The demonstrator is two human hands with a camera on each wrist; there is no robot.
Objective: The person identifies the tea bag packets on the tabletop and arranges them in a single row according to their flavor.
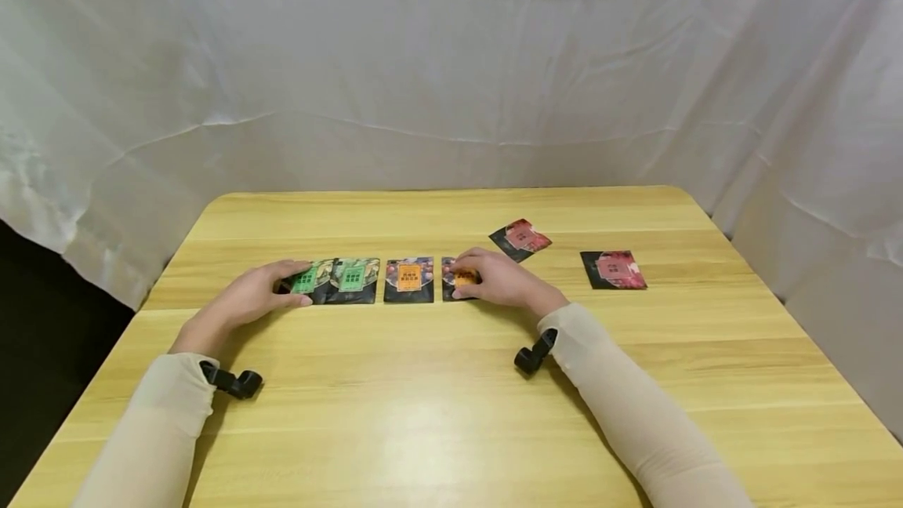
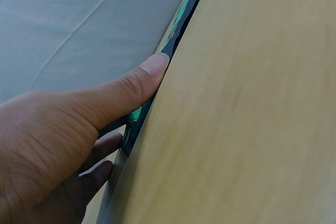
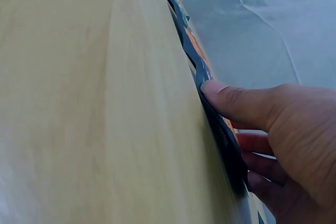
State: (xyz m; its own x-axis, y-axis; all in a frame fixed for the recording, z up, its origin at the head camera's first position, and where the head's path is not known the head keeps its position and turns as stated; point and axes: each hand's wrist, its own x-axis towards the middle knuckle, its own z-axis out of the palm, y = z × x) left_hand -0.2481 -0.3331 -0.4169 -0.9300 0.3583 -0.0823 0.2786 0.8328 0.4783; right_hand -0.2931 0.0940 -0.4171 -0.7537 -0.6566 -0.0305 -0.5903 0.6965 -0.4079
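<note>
Flat black-edged sachets lie in a row on the wooden table. At the row's left end my left hand (image 1: 250, 295) holds a green-labelled sachet (image 1: 305, 281) by its edges, thumb on the near side. That sachet borders a second green-labelled sachet (image 1: 352, 281). An orange-labelled sachet (image 1: 409, 280) lies to their right, a gap away. My right hand (image 1: 502, 279) holds another orange-labelled sachet (image 1: 448, 286), covering its right part. In the right wrist view, the right thumb (image 3: 236, 100) presses the sachet's near edge; the left thumb (image 2: 131, 85) does likewise in the left wrist view.
Behind my right hand a red-labelled sachet (image 1: 520, 238) lies askew. Another red-labelled sachet (image 1: 613, 270) lies farther right. The wooden table (image 1: 395, 398) ends at a pale curtain (image 1: 451, 85) at the back. A black camera sits on each wrist.
</note>
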